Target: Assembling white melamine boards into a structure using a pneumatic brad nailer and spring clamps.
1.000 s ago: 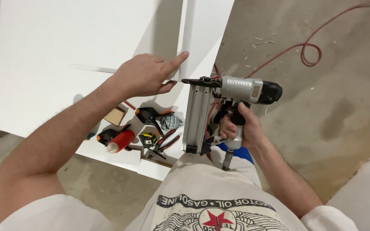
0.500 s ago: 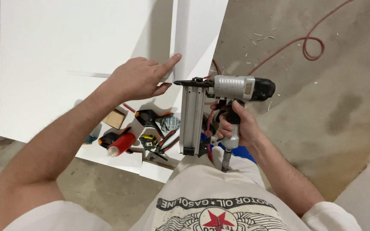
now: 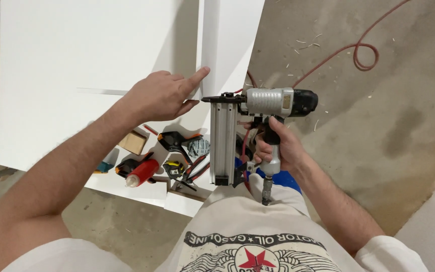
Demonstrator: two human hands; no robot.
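View from above, left to right. The white panel lies flat across the counter. Below it sit a small wooden block, a red-capped bottle and a black-and-orange spring clamp. The left hand rests on the panel, fingers loosely together, index fingertip touching the upright white strip. Just right of it, the right hand is clamped on the nail gun, its magazine's long axis running toward the person. A red hose trails across the floor.

Matt white panel; brushed-metal, black-plastic nail gun; rough concrete floor.
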